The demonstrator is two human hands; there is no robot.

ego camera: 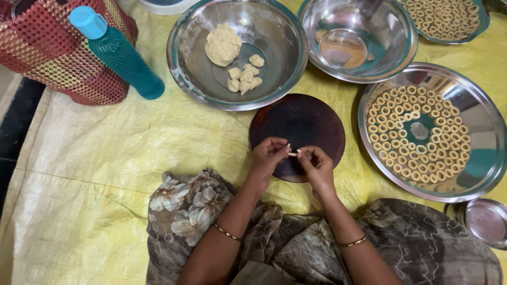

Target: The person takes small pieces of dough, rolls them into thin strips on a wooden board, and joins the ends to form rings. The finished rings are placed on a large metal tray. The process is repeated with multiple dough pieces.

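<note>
My left hand (268, 157) and my right hand (316, 164) meet over the near edge of a dark round wooden board (298, 122). Between the fingertips of both hands is a thin, short strip of pale dough (293, 153). Behind the board stands a steel bowl (185, 63) holding a big dough lump (222, 44) and several small dough pieces (244, 75). To the right lies a wide steel plate (483, 126) filled with several small dough rings (409, 134) set in circles.
An empty steel bowl (359, 37) and another plate of rings (443, 18) stand at the back right. A teal bottle (119, 53) leans on a red woven basket (47, 53) at the back left. A small steel lid (487, 221) lies near right. A yellow sheet (84, 174) covers the floor.
</note>
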